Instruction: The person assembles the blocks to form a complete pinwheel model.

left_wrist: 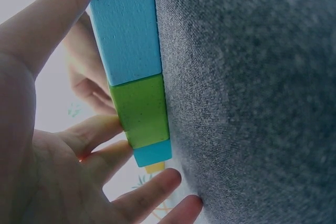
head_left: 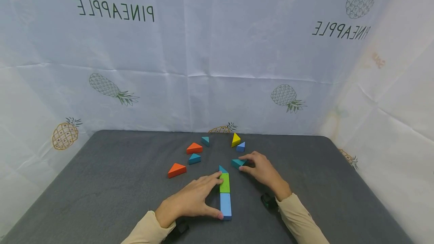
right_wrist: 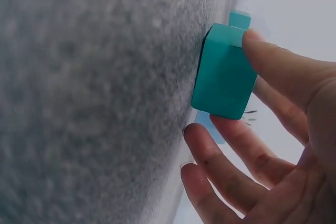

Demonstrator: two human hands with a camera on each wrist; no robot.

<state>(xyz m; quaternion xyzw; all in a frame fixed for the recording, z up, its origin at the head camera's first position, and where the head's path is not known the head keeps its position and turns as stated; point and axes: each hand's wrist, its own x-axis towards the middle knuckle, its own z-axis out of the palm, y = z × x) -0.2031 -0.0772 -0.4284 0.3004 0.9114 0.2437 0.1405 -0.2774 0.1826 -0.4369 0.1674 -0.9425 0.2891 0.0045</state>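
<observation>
A column of blocks lies on the dark grey table, with a light blue rectangular block [head_left: 225,204] nearest, a green block [head_left: 225,183] beyond it and a small blue triangular block [head_left: 222,169] at the far end. My left hand [head_left: 194,197] spans its left side, fingers fairly straight. Its thumb touches the light blue block's near end, and fingertips touch the green block [left_wrist: 140,111]. To the right, my right hand [head_left: 262,168] pinches a teal triangular block [right_wrist: 224,74] between thumb and a finger, with the other fingers spread. This block is on or just above the table; I cannot tell which.
Left of the column lie two orange triangular blocks [head_left: 177,170] and two teal-blue triangular ones [head_left: 194,158]. A yellow triangular block [head_left: 236,140] and a small blue triangular block [head_left: 240,147] lie beyond my right hand. A pineapple-printed cloth [head_left: 210,101] hangs behind the table.
</observation>
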